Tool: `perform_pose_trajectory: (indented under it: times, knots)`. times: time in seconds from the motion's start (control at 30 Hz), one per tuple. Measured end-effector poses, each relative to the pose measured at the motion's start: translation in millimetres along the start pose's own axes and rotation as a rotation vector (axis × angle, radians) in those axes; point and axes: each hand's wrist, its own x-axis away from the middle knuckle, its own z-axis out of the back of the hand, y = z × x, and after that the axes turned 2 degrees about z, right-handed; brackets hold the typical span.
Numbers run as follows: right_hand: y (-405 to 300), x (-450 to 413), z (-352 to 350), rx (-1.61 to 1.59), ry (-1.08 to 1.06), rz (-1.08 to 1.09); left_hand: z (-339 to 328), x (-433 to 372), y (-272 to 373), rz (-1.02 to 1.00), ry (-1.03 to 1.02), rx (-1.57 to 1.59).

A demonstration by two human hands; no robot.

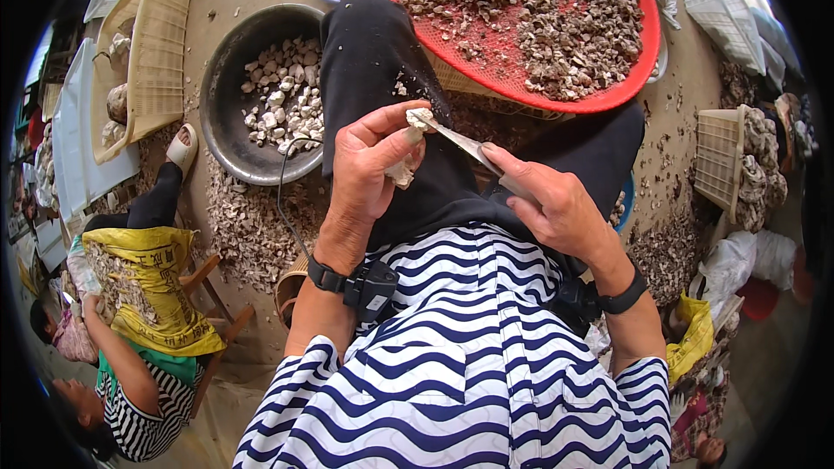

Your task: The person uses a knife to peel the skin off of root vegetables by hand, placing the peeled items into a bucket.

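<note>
My left hand (371, 163) pinches a small whitish lump (419, 118), perhaps tuber or fungus, between thumb and fingertips. A second pale piece (402, 172) sits lower, against the curled fingers of that hand. In my right hand (554, 202) is a knife (466, 143), whose blade tip touches the pinched lump. Both hands are above my lap, where white crumbs (401, 86) lie on the dark trousers. Left of my leg, a dark metal basin (218, 98) holds many pale, trimmed pieces (287, 94). A red mesh tray (449, 65) of brown, rough-skinned pieces (580, 26) rests ahead by my knees.
Shavings (254, 228) litter the floor on both sides. A cream plastic crate (156, 58) stands at the left, another crate (717, 156) with large lumps at the right. A co-worker (140, 397) sits at the left with a yellow sack (163, 273) across the lap.
</note>
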Motion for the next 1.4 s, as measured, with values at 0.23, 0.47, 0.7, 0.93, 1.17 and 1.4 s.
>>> perform_pose_trajectory:
  times: [0.23, 0.47, 0.7, 0.93, 1.17, 1.4]
  knots:
    - [-6.4, -11.5, -9.0, 0.106, 0.006, -0.049, 0.5, 0.2, -1.6, 0.011, -0.009, 0.009]
    - [1.6, -3.5, 3.6, -0.053, -0.041, 0.012, 5.3, 1.6, 3.2, 0.006, -0.009, 0.061]
    - [0.8, -2.8, 31.1, -0.108, -0.273, -0.149, 9.2, -0.1, 1.6, 0.018, -0.036, 0.015]
    - [5.6, -2.9, 32.5, -0.178, -0.265, -0.119, 9.2, -2.0, -1.9, 0.004, -0.056, -0.04]
    - [6.5, 3.3, -2.3, 0.165, 0.003, -0.004, 10.0, -5.5, -3.6, 0.031, -0.035, 0.026]
    - [7.9, 6.9, 11.2, 0.102, -0.049, -0.032, 9.9, -5.2, -6.7, 0.04, -0.069, 0.062]
